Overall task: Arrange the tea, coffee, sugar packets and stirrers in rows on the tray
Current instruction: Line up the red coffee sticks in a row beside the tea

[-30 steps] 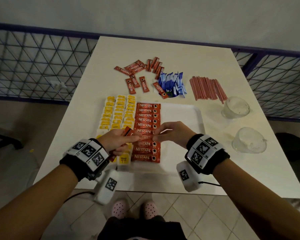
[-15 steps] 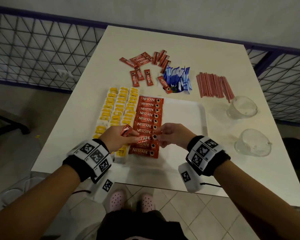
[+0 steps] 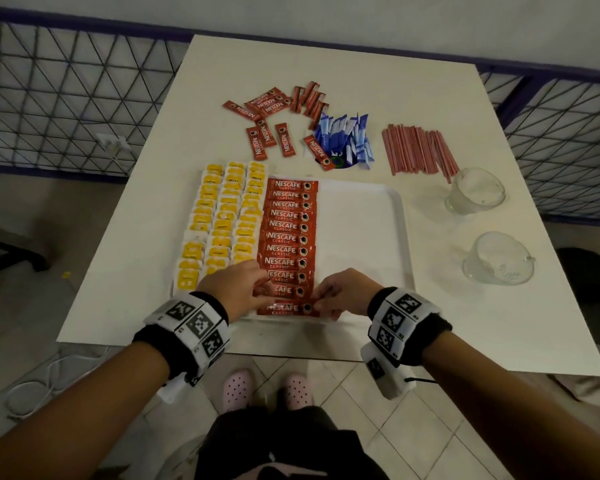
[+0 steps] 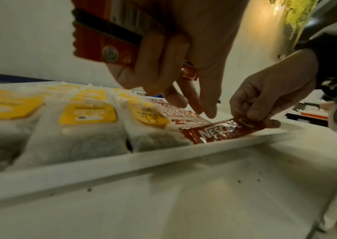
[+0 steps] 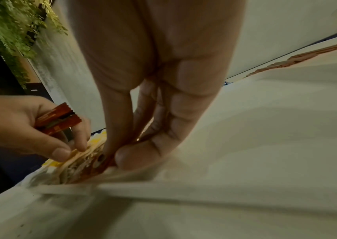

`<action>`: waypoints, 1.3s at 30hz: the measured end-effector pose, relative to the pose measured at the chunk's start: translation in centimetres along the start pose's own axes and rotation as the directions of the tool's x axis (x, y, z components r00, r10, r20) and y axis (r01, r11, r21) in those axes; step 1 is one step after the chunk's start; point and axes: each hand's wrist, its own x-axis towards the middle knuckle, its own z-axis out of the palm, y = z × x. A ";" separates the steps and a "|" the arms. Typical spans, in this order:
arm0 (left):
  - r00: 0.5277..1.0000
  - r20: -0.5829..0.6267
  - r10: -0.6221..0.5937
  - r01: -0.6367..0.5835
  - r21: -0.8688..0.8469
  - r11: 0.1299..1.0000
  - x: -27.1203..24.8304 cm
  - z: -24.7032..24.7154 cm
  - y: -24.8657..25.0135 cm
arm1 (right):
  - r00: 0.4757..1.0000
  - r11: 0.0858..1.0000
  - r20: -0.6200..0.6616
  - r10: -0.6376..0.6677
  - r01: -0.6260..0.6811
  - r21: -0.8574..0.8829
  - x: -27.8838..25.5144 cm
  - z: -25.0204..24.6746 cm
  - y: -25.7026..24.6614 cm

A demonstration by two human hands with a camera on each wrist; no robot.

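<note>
**Coffee column nearly full: last sachet going down at the near rim**

Sachet alignment is what your next move turns on. The nearest coffee sachet (image 3: pixel 286 308) lies with its long axis left to right across the frame, at the bottom of the red column (image 3: pixel 288 237) on the tray (image 3: pixel 378 209). Your right hand (image 3: pixel 343 292) pinches its right end between thumb and forefinger; that hand is the nearer one to steer it. Your left hand (image 3: pixel 238 287) sits at the sachet's left end, fingers curled round a few spare sachets (image 4: pixel 106 40), with loose fingertips reaching down over the row. Tea bags (image 3: pixel 222 220) fill the tray's left side. Sugar packets (image 3: pixel 343 136) and stirrers (image 3: pixel 416 150) wait on the table, upper centre and upper right.
</note>
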 end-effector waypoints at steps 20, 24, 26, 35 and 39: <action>0.992 0.095 0.078 -0.105 0.326 0.940 0.2 0.5 -0.3 | 0.963 0.985 -0.237 0.127 -0.094 0.148 0.2 2.3 -0.3; 0.992 0.099 0.081 -0.109 0.321 0.941 0.4 0.4 -0.4 | 0.958 0.987 -0.256 0.129 -0.099 0.127 0.1 2.4 -0.3; 0.991 0.105 0.088 -0.117 0.316 0.942 0.4 0.3 -0.4 | 0.955 0.989 -0.267 0.128 -0.102 0.109 -0.1 2.5 -0.3; 0.980 0.132 0.147 -0.148 -0.001 0.989 0.5 -1.1 0.9 | 0.970 0.965 -0.225 -0.095 0.146 0.220 -1.9 2.5 -2.9; 0.975 0.206 0.084 -0.043 -0.195 0.980 0.6 -1.8 2.0 | 0.938 0.962 -0.284 -0.198 0.241 0.125 -1.8 2.8 -4.8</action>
